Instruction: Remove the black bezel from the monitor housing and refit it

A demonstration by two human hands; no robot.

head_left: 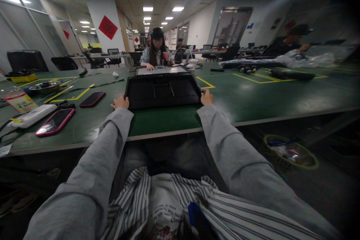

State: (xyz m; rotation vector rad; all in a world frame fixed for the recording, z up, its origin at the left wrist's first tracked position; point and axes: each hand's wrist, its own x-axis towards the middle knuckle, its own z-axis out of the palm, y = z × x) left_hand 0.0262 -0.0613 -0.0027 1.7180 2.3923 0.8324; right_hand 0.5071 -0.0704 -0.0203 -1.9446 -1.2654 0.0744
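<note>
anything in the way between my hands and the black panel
Nothing visible: your left hand and right hand are at opposite side edges of the black panel. The nearest phone lies off to the left of the left hand, not between.

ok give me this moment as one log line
left hand: on black panel, left edge | right hand: on its right edge | pink-edged phone: on green table, left of panel
</note>
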